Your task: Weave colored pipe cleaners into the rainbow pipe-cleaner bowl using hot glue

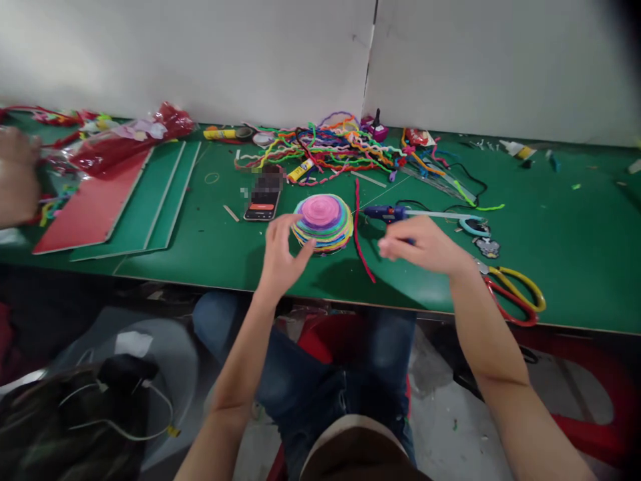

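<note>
A round domed piece (323, 224) coiled in colourful fuzzy strands, with pink at its top, sits on the green table. My left hand (285, 250) is at its left and front edge, thumb and fingers spread apart around the rim; whether they press on it I cannot tell. To the right, my right hand (423, 246) is closed around the handle of a blue hot glue gun (385, 213), whose nozzle points left toward the dome. A pale glue stick (441, 214) sticks out of the gun's back. Between dome and gun lies a red pipe cleaner (359, 230).
Behind the dome are a phone (264, 194) and a heap of pipe cleaners (330, 147). Scissors with red and yellow handles (515, 294) lie at the right front edge. Boards (100, 207) lie left, near another person's hand (17, 174).
</note>
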Available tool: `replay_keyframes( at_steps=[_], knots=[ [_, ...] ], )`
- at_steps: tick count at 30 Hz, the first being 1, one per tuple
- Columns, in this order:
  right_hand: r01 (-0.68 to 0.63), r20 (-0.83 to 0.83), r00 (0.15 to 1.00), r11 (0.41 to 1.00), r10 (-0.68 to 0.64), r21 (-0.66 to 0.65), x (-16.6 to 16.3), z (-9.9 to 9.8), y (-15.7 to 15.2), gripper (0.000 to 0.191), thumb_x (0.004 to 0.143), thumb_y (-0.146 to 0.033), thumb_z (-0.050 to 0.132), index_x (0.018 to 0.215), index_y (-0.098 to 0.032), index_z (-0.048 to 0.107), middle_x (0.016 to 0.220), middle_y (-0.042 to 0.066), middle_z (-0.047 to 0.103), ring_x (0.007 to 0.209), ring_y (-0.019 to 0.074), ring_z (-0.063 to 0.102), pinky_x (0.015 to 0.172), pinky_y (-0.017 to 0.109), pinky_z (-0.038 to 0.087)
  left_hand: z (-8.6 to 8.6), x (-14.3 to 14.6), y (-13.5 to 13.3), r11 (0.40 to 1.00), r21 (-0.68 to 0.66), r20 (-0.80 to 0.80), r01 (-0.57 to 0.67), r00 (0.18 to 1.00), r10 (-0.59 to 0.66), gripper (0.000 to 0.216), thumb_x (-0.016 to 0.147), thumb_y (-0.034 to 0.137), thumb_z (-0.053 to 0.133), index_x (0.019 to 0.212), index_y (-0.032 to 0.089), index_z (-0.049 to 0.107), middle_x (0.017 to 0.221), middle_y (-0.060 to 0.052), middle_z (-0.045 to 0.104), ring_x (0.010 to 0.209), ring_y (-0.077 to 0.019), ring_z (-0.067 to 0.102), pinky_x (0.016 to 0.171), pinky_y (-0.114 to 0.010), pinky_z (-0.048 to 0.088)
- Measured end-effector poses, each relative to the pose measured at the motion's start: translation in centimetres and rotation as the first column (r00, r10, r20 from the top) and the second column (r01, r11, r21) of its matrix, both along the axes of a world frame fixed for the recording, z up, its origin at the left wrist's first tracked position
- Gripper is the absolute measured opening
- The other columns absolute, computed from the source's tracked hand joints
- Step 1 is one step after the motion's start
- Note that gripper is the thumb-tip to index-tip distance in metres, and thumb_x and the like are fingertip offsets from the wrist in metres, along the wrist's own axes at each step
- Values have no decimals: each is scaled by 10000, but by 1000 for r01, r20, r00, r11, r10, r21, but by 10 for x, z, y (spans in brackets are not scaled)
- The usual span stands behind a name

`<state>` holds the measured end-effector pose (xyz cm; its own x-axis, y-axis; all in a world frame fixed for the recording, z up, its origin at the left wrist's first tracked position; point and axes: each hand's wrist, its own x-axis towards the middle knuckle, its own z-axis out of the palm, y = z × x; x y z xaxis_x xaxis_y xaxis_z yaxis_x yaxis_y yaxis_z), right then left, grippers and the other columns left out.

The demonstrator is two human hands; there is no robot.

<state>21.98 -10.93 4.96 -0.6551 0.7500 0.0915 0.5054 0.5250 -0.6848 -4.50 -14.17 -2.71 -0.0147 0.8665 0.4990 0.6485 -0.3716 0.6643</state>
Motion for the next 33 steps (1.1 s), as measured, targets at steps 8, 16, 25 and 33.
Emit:
replay_keyframes(
  at_steps=[8, 16, 25, 33],
  knots=[
    [429, 423, 840, 893, -340, -135, 86, -71, 4, 479, 717, -577, 626, 1024, -217, 547, 890, 77, 672, 764, 229, 633, 652, 341, 477, 24, 10, 65, 991, -119, -318, 63, 943, -98, 832, 709, 627, 662, 1379, 232, 367, 1428, -172, 390, 1350, -390, 342, 1081, -623, 301],
    [417, 244, 886, 908, -395, -44, 35, -73, 61, 400, 692, -599, 651, 845, -229, 633, 712, 49, 613, 696, 211, 582, 594, 324, 441, 29, 31, 59, 948, -317, -570, 38, 791, -222, 999, 606, 556, 776, 1432, 249, 308, 1465, -180, 333, 1343, -467, 297, 1004, -681, 343],
    [438, -90, 873, 852, -479, -287, 34, -89, 65, 295, 700, -491, 671, 779, -207, 644, 668, -4, 615, 566, 126, 511, 520, 263, 392, 5, -34, 45, 998, 48, -110, -42, 993, 47, 1172, 526, 677, 767, 1460, 268, 190, 1419, -127, 330, 1332, -368, 305, 1122, -580, 271],
    [526, -127, 819, 821, -559, -221, 30, -83, 63, 288, 713, -506, 649, 717, -219, 619, 660, 33, 643, 609, 184, 581, 583, 320, 468, -28, -23, 56, 997, 38, -52, -67, 996, 69, 1028, 508, 736, 731, 1324, 248, 339, 1396, -153, 326, 1356, -364, 278, 1108, -581, 295]
  ],
)
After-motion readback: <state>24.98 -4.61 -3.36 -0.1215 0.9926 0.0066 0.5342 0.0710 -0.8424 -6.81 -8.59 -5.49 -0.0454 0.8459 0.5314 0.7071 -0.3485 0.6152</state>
